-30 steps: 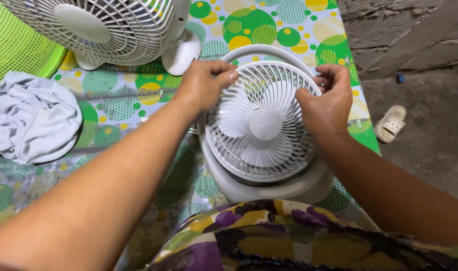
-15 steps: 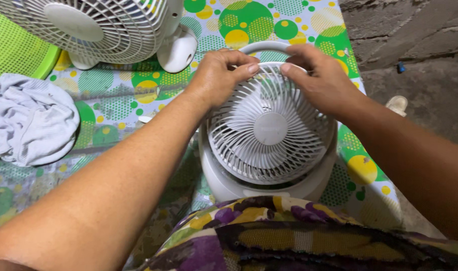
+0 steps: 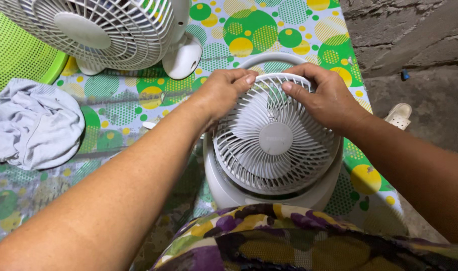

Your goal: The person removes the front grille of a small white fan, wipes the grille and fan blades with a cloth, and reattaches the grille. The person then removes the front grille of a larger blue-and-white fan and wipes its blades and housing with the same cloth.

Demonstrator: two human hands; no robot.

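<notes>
So both hands have been moved up to the top of the grille in about a second. A moment ago they were spread wide, one on each side of the round white fan guard [image 3: 274, 138]; now the left hand [image 3: 224, 93] and right hand [image 3: 322, 98] are nearly meeting at the far edge, fingertips just apart. Each hand is curled over the rim, with the fingers laid on the front ribs and pressed together rather than spread. Whether the thumbs are hooked behind the guard can't be told, since they're hidden.

The guard itself hasn't been shifted: it's seated face-up on the small white fan body [image 3: 224, 190], which lies on its back on the dotted green tablecloth [image 3: 249, 30]. By the look of it, the rim is being worked around bit by bit, and the top section is what's being dealt with now.

A bigger white fan [image 3: 96, 30] stands at the far left, and a crumpled grey cloth [image 3: 33, 123] is left on the cloth-covered table, well apart from both hands.
</notes>
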